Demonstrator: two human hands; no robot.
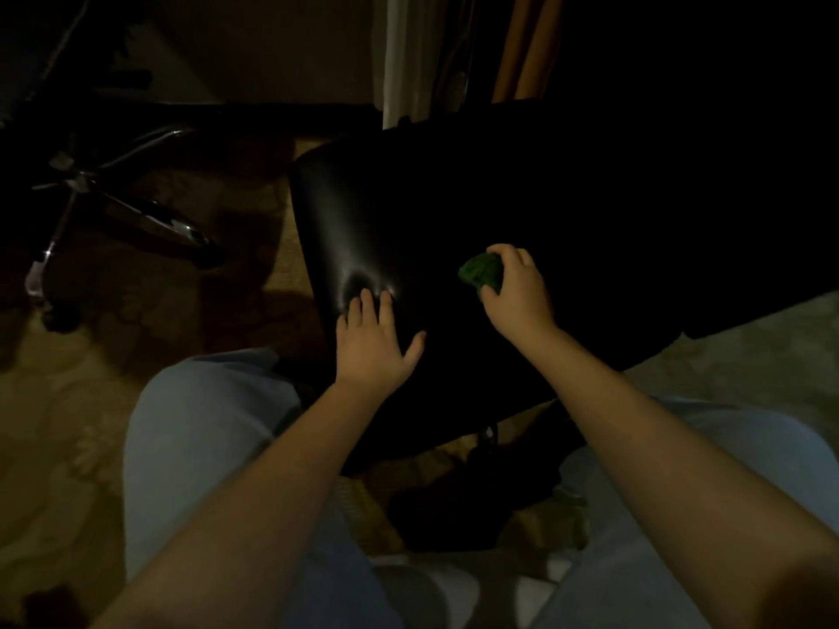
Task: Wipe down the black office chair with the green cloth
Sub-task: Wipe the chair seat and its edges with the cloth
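Chrome chair base [136, 211] on floor at far left. Left hand [374, 340] flat, fingers spread, pressing the black chair seat [363, 220]. Right hand [517, 290] grips bunched green cloth [481, 271] against seat centre.

The black office chair [408, 211] faded into darkness toward the upper right of the frame, its far outline impossible to tell. The right hand [517, 288] covered part of the green cloth [481, 272]. At upper left, whatever stood on a chrome wheeled base [136, 211] was lost in shadow.
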